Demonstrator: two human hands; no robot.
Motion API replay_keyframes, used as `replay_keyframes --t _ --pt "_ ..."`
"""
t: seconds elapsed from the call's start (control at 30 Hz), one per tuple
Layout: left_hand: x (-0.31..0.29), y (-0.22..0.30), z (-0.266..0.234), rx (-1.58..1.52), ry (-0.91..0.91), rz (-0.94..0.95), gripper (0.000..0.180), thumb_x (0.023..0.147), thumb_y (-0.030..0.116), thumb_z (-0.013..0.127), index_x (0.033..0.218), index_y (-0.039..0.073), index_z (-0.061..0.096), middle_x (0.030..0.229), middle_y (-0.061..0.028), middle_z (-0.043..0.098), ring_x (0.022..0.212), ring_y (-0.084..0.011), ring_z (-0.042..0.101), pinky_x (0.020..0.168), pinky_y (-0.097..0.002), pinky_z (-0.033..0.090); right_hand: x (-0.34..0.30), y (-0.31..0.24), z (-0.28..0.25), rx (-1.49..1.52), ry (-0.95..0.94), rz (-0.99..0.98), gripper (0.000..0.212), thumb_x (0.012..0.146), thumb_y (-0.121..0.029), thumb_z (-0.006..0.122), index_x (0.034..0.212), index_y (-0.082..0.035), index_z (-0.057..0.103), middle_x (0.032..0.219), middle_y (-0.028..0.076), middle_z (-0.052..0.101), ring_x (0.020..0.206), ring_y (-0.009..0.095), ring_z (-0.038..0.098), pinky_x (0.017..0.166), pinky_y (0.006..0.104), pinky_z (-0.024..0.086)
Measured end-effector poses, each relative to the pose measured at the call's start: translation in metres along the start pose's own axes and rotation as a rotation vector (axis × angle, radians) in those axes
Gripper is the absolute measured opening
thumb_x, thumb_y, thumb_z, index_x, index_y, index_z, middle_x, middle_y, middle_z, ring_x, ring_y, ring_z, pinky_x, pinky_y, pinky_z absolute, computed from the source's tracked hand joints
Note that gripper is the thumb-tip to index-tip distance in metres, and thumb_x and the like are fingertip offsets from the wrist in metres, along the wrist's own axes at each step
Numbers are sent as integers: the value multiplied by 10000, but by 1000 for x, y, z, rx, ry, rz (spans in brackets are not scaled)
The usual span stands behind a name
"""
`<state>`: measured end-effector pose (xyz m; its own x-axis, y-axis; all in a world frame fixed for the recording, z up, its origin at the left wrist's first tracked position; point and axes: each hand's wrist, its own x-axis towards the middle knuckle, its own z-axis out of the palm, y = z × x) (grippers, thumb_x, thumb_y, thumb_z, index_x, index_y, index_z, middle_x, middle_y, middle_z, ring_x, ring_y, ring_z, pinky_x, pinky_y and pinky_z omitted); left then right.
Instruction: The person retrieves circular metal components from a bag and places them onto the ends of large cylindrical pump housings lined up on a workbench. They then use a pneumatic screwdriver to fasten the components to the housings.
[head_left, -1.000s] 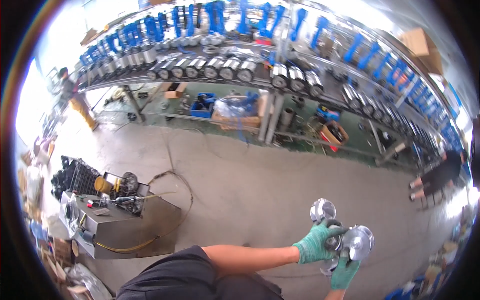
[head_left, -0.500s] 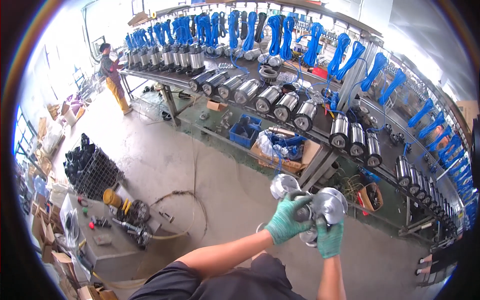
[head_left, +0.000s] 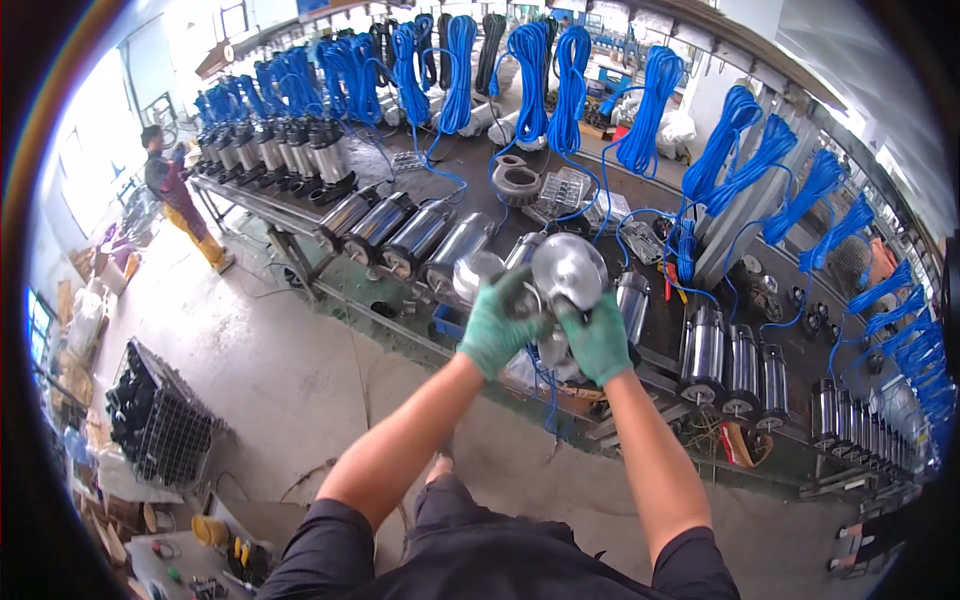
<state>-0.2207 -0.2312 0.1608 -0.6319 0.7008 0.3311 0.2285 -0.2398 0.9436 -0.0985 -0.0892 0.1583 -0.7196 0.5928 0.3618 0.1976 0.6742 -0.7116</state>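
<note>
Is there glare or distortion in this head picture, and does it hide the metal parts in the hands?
Head view: strong fisheye bending, dark rim; bright window glare at upper left; a highlight on the round metal cap, whose shape stays clear between left hand and right hand.

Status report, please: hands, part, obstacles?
Left hand and right hand both grip shiny metal parts. Held above workbench. Nothing between.

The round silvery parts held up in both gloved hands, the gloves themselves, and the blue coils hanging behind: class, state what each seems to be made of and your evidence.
Round silvery parts: probably polished metal, perhaps steel, given the bright mirror-like glare. Green gloves on the left hand and right hand: apparently knitted fabric, matte and soft-looking; any coating cannot be told. Blue coils: likely plastic- or rubber-sheathed cable, smooth and hanging in flexible loops.
</note>
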Motion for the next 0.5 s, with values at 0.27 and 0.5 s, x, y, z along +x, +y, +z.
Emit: replay_keyframes --t 0.27,0.5 --pt "300 -149 -126 -23 -98 -38 775 755 105 880 1448 46 538 1242 -58 639 1080 -153 605 949 -310 521 294 56 158 177 71 -4 428 942 -406 699 1109 -13 729 1096 177 724 1015 297 677 911 397 510" --pt "444 -290 -166 -49 -162 -262 776 756 68 843 1456 22 512 1293 -99 643 1123 -181 631 951 -313 533 420 98 242 365 -49 443 431 949 -391 670 1063 20 730 821 108 730 636 221 708 526 360 577"
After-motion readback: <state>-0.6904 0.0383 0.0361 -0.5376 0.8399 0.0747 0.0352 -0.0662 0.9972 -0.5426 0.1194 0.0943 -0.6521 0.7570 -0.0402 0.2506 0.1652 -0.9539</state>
